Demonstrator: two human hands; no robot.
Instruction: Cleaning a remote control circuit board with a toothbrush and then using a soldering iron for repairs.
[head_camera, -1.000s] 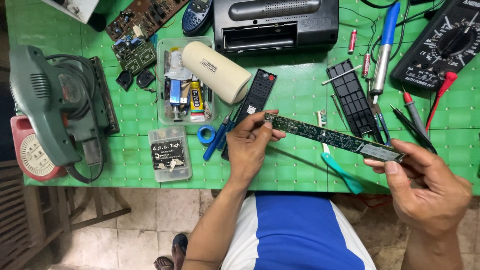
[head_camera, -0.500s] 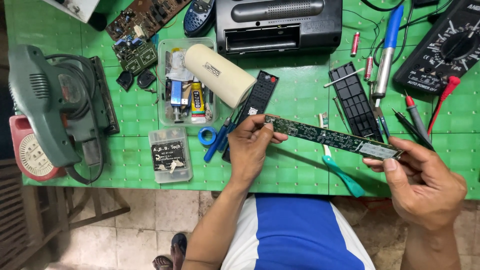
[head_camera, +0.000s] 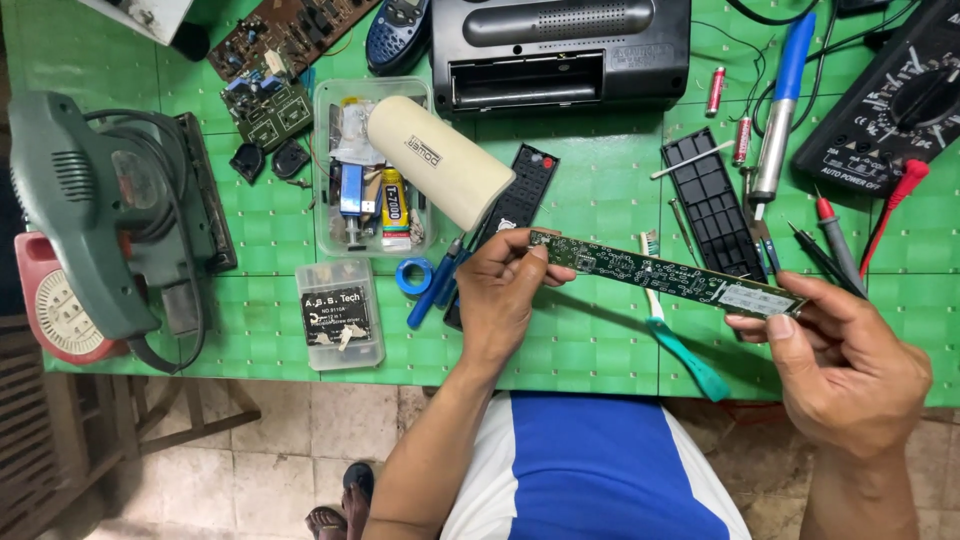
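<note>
A long, narrow green circuit board is held level above the green cutting mat, gripped at both ends: the left hand pinches the near-left end between thumb and fingers, the right hand clamps the end bearing a pale patch. The board is already out of its housing; the black remote front and the ribbed black back cover lie apart on the mat behind it. A teal-handled toothbrush lies just beneath the board, untouched. A blue-handled soldering iron and multimeter rest well clear. Judged so: disassembly done, inspection under way, reassembly outstanding.
</note>
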